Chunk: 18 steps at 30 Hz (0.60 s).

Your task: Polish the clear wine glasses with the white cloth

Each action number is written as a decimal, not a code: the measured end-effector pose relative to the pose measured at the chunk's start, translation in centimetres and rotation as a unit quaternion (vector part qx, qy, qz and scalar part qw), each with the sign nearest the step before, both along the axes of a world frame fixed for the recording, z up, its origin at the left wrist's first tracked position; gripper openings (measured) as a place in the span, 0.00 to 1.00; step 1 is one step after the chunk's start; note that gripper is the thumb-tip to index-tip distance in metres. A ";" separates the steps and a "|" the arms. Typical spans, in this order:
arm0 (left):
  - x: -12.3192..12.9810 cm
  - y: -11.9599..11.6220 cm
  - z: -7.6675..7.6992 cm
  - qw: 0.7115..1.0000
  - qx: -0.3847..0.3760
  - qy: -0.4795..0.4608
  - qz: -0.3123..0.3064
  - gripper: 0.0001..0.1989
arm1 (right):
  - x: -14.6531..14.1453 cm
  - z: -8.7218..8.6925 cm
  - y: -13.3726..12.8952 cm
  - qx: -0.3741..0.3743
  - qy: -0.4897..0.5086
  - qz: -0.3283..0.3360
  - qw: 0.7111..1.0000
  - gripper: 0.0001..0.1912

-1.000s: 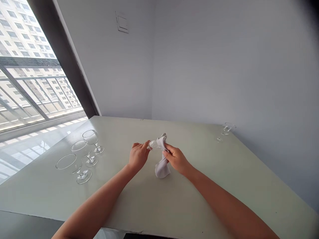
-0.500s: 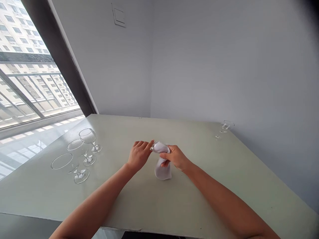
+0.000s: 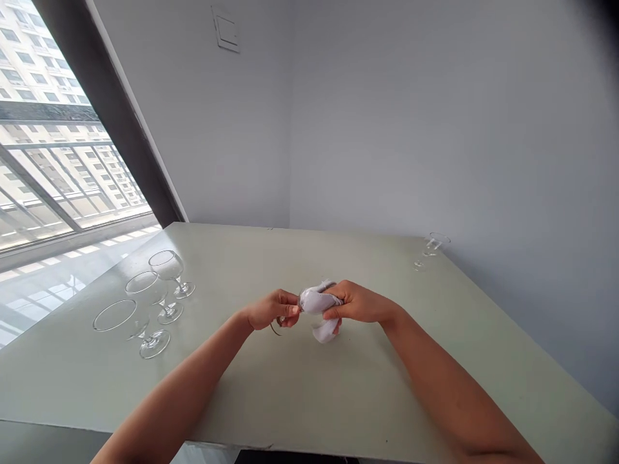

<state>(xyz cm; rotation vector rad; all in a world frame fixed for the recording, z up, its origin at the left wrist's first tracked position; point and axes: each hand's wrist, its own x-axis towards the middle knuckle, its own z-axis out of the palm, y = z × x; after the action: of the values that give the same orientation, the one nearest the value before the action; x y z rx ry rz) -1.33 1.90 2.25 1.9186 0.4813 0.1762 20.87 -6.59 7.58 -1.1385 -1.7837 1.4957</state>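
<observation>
Over the middle of the table, my left hand (image 3: 275, 309) is closed around the stem of a wine glass (image 3: 275, 327). Its foot shows as a thin curved edge below my fingers. The bowl lies sideways toward the right, mostly hidden by a white cloth (image 3: 315, 301). My right hand (image 3: 355, 301) grips this cloth around the bowl, thumb in front, with a loose end hanging below. How far the cloth reaches inside the bowl cannot be made out.
Three stemmed glasses, a near one (image 3: 155, 343), a middle one (image 3: 170, 312) and a far one (image 3: 184, 289), stand in a row on the left. Another glass (image 3: 432, 245) stands at the far right corner. The pale table (image 3: 387, 386) meets grey walls behind; a window is at left.
My left hand has turned, its fingers now curled around the stem, and moved slightly down. My right hand has shifted a little right, with the cloth bunched more and its hanging end shorter.
</observation>
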 end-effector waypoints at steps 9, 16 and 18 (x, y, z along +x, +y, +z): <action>0.6 -1.0 -0.3 0.797 0.541 -0.004 0.269 0.10 | -2.3 -3.8 2.0 -0.147 0.244 -0.225 0.932 0.15; 0.2 -0.2 0.2 0.980 0.141 0.021 0.136 0.22 | -0.8 -0.6 0.3 -0.007 0.050 -0.065 0.997 0.12; 0.4 -0.4 0.2 0.998 0.039 0.012 0.058 0.25 | 0.1 -0.1 0.3 -0.011 0.026 -0.025 0.999 0.11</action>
<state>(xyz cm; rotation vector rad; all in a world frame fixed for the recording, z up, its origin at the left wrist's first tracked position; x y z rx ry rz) -0.89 1.49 2.44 1.9713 0.6087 0.2510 20.96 -6.33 7.47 -1.1363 -1.6964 1.5054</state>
